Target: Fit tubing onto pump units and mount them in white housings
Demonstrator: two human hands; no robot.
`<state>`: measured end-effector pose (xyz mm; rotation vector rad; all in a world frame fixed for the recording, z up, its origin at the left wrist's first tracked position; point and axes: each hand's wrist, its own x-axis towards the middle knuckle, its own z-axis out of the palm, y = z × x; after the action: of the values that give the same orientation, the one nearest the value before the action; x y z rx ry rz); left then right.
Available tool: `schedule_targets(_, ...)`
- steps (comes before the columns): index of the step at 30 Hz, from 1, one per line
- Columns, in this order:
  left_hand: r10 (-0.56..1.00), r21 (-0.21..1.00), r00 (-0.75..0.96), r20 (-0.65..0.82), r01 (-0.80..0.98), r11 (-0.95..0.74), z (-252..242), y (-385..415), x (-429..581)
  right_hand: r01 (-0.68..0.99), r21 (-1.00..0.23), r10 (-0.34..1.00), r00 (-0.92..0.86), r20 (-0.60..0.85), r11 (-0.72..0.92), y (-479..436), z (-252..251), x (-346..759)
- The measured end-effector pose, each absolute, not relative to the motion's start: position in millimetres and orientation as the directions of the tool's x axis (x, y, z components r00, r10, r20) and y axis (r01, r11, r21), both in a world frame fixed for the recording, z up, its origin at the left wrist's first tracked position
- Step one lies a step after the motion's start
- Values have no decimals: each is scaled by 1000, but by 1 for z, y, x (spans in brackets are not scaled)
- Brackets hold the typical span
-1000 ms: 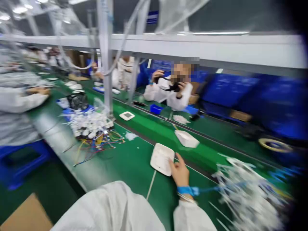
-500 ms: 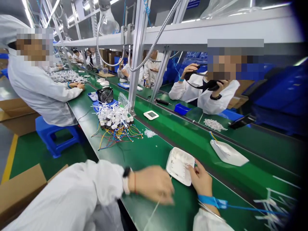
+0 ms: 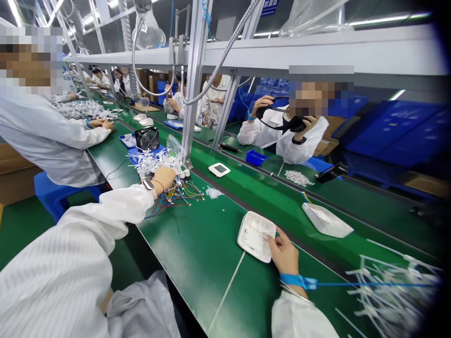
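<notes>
High above the line, a blue sign (image 3: 269, 7) carries white characters too small to read; no other writing can be made out.

Your right hand (image 3: 285, 253), with a blue wrist strap (image 3: 294, 280) around its wrist, is closed on the edge of a shallow white plastic casing (image 3: 255, 236), which lies on the green counter (image 3: 197, 234). Your left hand (image 3: 164, 179), with a smartwatch (image 3: 148, 185) and a thin red bracelet at its wrist, rests curled on the near side of a heap of white wired connectors (image 3: 155, 162). You cannot tell from this view whether it has hold of anything. Red, yellow and blue wires (image 3: 186, 197) spill from the heap toward you.

In the earlier frame your left hand was blurred beside the casing; now it is well away at the heap, while your right hand is on the casing in both.

Past the heap stands a black fan (image 3: 147, 138). A white module with a small grey screen (image 3: 219, 169) lies on the far side of a dark rail, and a second white casing (image 3: 326, 220) lies further right. A bundle of white plastic strips (image 3: 391, 295) lies at lower right.
</notes>
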<state>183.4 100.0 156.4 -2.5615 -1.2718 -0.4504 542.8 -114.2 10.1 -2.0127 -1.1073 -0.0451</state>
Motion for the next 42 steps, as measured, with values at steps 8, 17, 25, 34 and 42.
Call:
schedule_targets(8, 729, -181, 648, 220, 761, -623, 159, 75, 125, 841, -502, 550, 522, 652, -204, -114, 44, 525)
schedule_targets(17, 761, -87, 603, 239, 794, -602, 107, 50, 73, 885, -455, 866, 303, 398, -101, -29, 63, 431)
schedule_targets(25, 758, 304, 270, 593, 797, -522, 127, 49, 65, 843, -451, 835, 456, 310, -293, 12, 30, 443)
schedule_targets(34, 596, 508, 173, 784, 371, -777, 187, 10, 91, 825, -517, 857, 424, 293, -231, 15, 24, 451)
schedule_targets(42, 596, 693, 491, 636, -22, -721, 188, -30, 173, 788, -602, 846, 403, 349, -127, 9, 36, 432)
